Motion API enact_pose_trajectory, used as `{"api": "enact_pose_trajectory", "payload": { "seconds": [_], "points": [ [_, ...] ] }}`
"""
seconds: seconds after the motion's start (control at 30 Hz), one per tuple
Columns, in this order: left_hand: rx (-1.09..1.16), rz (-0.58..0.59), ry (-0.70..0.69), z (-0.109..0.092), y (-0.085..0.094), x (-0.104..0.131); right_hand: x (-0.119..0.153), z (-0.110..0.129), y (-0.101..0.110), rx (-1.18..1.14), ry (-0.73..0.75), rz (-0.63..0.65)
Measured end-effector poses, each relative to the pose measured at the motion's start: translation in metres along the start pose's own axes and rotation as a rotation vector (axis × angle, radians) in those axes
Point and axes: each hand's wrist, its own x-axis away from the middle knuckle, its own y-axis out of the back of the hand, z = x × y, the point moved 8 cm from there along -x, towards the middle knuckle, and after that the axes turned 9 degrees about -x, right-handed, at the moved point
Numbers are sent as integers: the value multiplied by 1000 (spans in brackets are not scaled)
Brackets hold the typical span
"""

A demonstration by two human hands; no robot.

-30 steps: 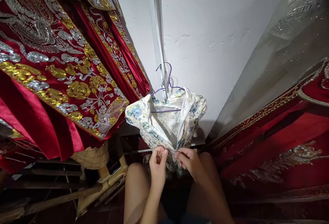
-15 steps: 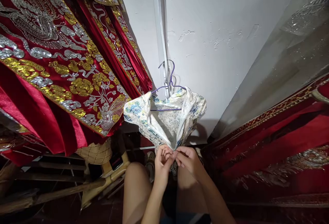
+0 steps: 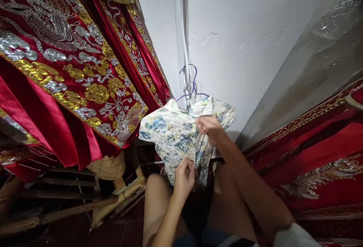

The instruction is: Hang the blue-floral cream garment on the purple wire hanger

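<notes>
A short-sleeved floral dress (image 3: 172, 137), cream with blue and yellow flowers, hangs on a purple wire hanger (image 3: 194, 84). Its opening is closed along a line down the middle, up to just under the collar. At the top of this line my right hand (image 3: 211, 128) pinches what looks like a zipper pull, though the fingers hide it. Lower down, my left hand (image 3: 184, 177) grips the dress fabric beside the same line and keeps it taut. The lower end of the dress falls between my knees into shadow.
A white strap (image 3: 184, 31) runs down the pale wall to the hanger. Red costumes with gold and silver sequins (image 3: 96, 92) hang at left, above a wooden chair (image 3: 121, 198). More red embroidered cloth (image 3: 326, 156) stands at right, partly behind clear plastic.
My right hand has moved up from the bottom of the V-shaped opening to the collar, and the opening has closed. My left hand stays low on the fabric.
</notes>
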Motion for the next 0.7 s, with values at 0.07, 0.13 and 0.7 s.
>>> {"api": "enact_pose_trajectory", "payload": {
  "seconds": [0.07,0.13,0.7],
  "points": [
    [-51,77,-40,-1,-6,1,-18,25,-3,-61,30,-43],
    [-111,151,-81,-5,-8,-1,-23,43,-7,-107,71,-77],
    [-178,-369,-590,-140,107,-149,2,29,-19,271,323,-48]
  ]
}}
